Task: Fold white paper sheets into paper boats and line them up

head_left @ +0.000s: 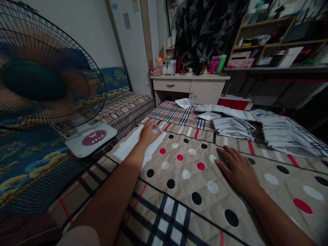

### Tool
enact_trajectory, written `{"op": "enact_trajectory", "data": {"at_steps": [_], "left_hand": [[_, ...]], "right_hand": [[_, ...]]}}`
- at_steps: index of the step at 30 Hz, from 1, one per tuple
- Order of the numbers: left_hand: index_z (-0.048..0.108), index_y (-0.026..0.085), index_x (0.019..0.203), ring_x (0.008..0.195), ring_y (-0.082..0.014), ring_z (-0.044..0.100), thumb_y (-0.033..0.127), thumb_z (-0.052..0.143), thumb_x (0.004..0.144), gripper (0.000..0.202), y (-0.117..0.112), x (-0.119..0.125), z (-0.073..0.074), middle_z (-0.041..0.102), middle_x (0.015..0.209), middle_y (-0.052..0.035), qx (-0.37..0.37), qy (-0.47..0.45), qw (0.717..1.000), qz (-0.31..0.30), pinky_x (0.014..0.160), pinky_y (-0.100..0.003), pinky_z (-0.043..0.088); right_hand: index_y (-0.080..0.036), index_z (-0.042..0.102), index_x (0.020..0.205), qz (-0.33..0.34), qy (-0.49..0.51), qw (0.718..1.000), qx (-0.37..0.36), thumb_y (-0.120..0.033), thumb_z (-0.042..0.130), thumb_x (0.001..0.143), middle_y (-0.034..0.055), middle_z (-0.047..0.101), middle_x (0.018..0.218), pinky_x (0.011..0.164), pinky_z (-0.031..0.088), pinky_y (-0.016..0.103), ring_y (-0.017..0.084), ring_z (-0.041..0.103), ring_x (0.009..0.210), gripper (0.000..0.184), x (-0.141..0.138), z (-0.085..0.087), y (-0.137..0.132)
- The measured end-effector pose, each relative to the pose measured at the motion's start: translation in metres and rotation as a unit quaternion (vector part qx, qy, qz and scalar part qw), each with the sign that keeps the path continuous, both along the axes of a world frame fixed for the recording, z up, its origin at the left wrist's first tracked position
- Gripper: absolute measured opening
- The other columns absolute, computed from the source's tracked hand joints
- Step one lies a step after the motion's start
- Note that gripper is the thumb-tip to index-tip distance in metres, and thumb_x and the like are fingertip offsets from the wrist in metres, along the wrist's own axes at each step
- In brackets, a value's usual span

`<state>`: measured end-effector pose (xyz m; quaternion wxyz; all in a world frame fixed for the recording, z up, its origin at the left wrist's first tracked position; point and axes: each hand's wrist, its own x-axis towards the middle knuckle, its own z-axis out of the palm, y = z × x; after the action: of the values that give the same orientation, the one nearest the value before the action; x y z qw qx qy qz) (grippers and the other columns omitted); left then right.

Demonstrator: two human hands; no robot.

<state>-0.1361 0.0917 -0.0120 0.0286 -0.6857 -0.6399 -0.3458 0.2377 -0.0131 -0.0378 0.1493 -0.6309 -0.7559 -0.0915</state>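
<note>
On the left of the patterned bedspread [187, 153] lies a loose stack of white paper sheets [130, 145]. My left hand [150, 133] rests on the stack's far right part, with thumb and forefinger apart; no lifted sheet shows in it. My right hand [237, 165] lies palm down on the cloth, fingers stretched out, holding nothing. Beyond it stand rows of folded white paper pieces [233, 128], packed closely together. A longer row of folded paper [287, 133] runs along the right. Two single folded pieces, a nearer one [209, 115] and a farther one [186, 103], lie behind.
A caged fan [33, 80] stands close on the left, its control base [92, 138] beside the bed. At the back is a white cabinet [192, 85] with bottles and boxes on top. Laden shelves [276, 44] rise at the right.
</note>
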Motion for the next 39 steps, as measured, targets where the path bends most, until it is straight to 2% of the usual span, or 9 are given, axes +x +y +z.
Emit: {"op": "enact_trajectory", "data": {"at_steps": [7, 14, 26, 30, 33, 39], "left_hand": [[0.059, 0.02, 0.088, 0.099, -0.0237, 0.06, 0.037, 0.072, 0.071, 0.027, 0.001, -0.002, -0.001, 0.066, 0.098, -0.0059, -0.006, -0.036, 0.999, 0.004, 0.09, -0.035, 0.047], [0.063, 0.019, 0.091, 0.094, -0.0212, 0.063, 0.037, 0.071, 0.073, 0.028, 0.003, -0.005, -0.003, 0.069, 0.099, -0.0058, -0.002, -0.077, 0.997, -0.021, 0.09, -0.033, 0.049], [0.067, 0.018, 0.096, 0.097, -0.0194, 0.065, 0.034, 0.071, 0.074, 0.028, 0.003, -0.006, -0.003, 0.071, 0.103, -0.0061, -0.016, -0.127, 0.991, -0.034, 0.093, -0.032, 0.05], [0.069, 0.018, 0.096, 0.096, -0.018, 0.065, 0.022, 0.063, 0.076, 0.022, 0.004, -0.008, -0.005, 0.071, 0.103, -0.0054, -0.025, -0.128, 0.991, -0.033, 0.091, -0.031, 0.051], [0.07, 0.018, 0.093, 0.096, -0.0185, 0.064, 0.014, 0.058, 0.073, 0.024, 0.005, -0.009, -0.006, 0.07, 0.103, -0.0046, -0.028, -0.12, 0.992, -0.03, 0.091, -0.031, 0.05], [0.073, 0.018, 0.087, 0.096, -0.0197, 0.064, 0.02, 0.054, 0.08, 0.02, 0.006, -0.011, -0.003, 0.071, 0.098, -0.0048, -0.036, -0.092, 0.993, -0.063, 0.091, -0.033, 0.049]], "right_hand": [[-0.021, 0.052, 0.137, 0.008, 0.001, 1.0, 0.004, -0.05, 0.033, 0.097, 0.0106, 0.045, 0.149, 0.105, 0.039, 0.054, 0.032, 0.04, 0.137, 0.053, 0.002, -0.001, 0.001], [-0.022, 0.053, 0.137, 0.003, 0.003, 1.0, 0.004, -0.049, 0.034, 0.097, 0.0101, 0.047, 0.148, 0.106, 0.039, 0.053, 0.032, 0.04, 0.137, 0.052, 0.001, -0.002, 0.001], [-0.023, 0.053, 0.136, 0.005, 0.011, 1.0, 0.001, -0.051, 0.034, 0.097, 0.0097, 0.046, 0.149, 0.106, 0.038, 0.054, 0.032, 0.04, 0.137, 0.052, 0.002, -0.002, 0.002], [-0.023, 0.053, 0.136, 0.002, 0.012, 1.0, 0.0, -0.05, 0.035, 0.097, 0.0098, 0.046, 0.149, 0.106, 0.038, 0.054, 0.033, 0.039, 0.138, 0.051, 0.001, -0.001, 0.001], [-0.023, 0.053, 0.136, 0.003, 0.013, 1.0, 0.002, -0.05, 0.034, 0.097, 0.0098, 0.046, 0.149, 0.105, 0.039, 0.054, 0.033, 0.04, 0.137, 0.051, 0.001, -0.001, 0.001], [-0.023, 0.053, 0.136, -0.001, 0.009, 1.0, -0.001, -0.05, 0.033, 0.097, 0.0088, 0.046, 0.149, 0.106, 0.038, 0.053, 0.032, 0.04, 0.137, 0.051, 0.001, 0.0, 0.001]]}}
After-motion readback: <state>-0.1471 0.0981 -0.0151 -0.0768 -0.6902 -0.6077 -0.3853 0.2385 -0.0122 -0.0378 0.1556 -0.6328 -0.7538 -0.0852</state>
